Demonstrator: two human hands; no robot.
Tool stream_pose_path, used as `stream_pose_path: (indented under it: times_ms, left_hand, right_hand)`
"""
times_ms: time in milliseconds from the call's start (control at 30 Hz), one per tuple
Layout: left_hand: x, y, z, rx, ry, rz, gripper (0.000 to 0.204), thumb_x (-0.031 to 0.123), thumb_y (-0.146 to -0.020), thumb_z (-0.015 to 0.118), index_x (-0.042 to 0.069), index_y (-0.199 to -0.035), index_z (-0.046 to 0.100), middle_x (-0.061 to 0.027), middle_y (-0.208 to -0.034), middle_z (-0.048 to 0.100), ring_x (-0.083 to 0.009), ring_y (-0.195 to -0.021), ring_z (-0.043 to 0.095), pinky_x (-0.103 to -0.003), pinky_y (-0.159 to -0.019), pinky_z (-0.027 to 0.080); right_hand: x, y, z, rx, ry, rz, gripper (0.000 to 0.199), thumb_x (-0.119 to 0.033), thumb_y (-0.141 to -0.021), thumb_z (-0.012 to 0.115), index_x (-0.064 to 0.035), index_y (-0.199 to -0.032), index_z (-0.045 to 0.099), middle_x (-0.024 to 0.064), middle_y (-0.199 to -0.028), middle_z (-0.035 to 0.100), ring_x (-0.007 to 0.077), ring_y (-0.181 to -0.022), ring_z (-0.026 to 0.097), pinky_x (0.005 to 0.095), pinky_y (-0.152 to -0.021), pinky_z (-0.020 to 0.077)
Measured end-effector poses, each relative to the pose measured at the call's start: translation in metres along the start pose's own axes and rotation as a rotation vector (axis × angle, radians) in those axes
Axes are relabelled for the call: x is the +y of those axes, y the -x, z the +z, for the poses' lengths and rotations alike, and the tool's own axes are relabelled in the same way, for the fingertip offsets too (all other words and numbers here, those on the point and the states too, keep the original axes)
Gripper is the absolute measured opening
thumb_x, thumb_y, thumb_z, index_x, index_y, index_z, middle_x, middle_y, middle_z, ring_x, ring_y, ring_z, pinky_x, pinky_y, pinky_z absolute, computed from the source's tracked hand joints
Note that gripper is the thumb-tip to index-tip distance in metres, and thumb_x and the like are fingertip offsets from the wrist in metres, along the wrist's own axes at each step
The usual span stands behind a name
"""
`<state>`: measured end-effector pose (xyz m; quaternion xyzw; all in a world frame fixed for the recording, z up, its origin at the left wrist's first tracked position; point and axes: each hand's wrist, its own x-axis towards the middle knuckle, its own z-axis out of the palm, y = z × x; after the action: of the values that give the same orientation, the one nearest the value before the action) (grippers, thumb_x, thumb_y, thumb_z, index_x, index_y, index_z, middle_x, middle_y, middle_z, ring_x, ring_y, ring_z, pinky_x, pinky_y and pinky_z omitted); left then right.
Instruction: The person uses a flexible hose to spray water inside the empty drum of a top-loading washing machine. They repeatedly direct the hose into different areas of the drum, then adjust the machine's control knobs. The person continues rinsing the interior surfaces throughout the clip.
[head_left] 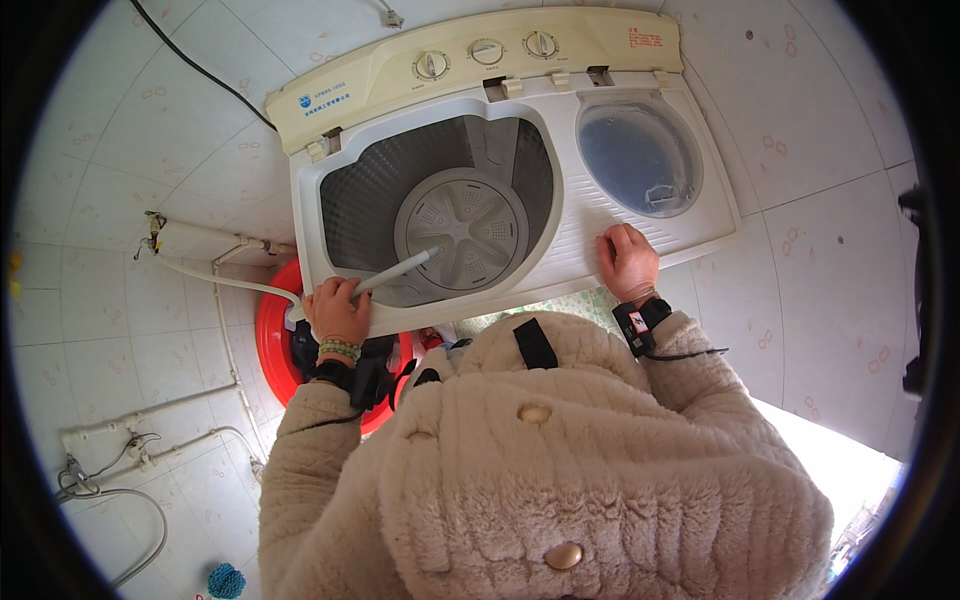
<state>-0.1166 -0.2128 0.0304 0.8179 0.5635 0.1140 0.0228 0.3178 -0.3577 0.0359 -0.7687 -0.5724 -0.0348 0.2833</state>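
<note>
A pale grey, slender tubular hose [400, 268] slants across the near-left corner of the dark grey, ribbed-walled wash tub [360, 190] of a cream-and-white twin-tub washing machine [590, 240]. The left hand [338, 312] is closed about the hose at the tub's near-left rim, with the back of the hand uppermost. From those fingers, the hose's long axis runs away from the person and to the right, its free end hanging above the edge of the light grey, round pulsator disc [463, 228]. The left hand is thus the nearer one, right at the hose; the right hand [630, 262] is well apart, to the right of the free end, at the near edge of the machine's white ribbed top, just below the round, bluish see-through spin lid [640, 155]. Its fingers are bent, the palm turned from view, so I cannot tell how far they close. A bright red round plastic basin [272, 325] stands below, beside the machine's left corner.
</note>
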Motion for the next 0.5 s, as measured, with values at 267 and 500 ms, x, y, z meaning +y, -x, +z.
stream_pose_path:
  times_ms: [267, 500]
  left_hand:
    - [0.0005, -0.0001, -0.0005, -0.003, 0.007, -0.005, 0.026, 0.030, -0.078, 0.076, 0.017, -0.101, 0.075, -0.0006, -0.102, 0.065, -0.0221, -0.105, 0.058, -0.042, -0.097, 0.035]
    - [0.0002, 0.0002, -0.0006, 0.004, 0.005, 0.004, 0.026, 0.030, -0.078, 0.076, 0.017, -0.101, 0.075, -0.0012, -0.102, 0.065, -0.0225, -0.105, 0.059, -0.043, -0.096, 0.035]
  right_hand:
    - [0.0000, -0.0002, -0.0002, -0.002, -0.007, -0.001, 0.012, -0.018, -0.087, 0.067, -0.0106, -0.082, 0.059, 0.0063, -0.079, 0.062, 0.0306, -0.074, 0.063, 0.0424, -0.062, 0.0511]
    - [0.0003, -0.0001, 0.0005, 0.017, -0.005, -0.014, 0.012, -0.018, -0.087, 0.068, -0.0107, -0.082, 0.059, 0.0064, -0.079, 0.062, 0.0311, -0.074, 0.063, 0.0427, -0.061, 0.0508]
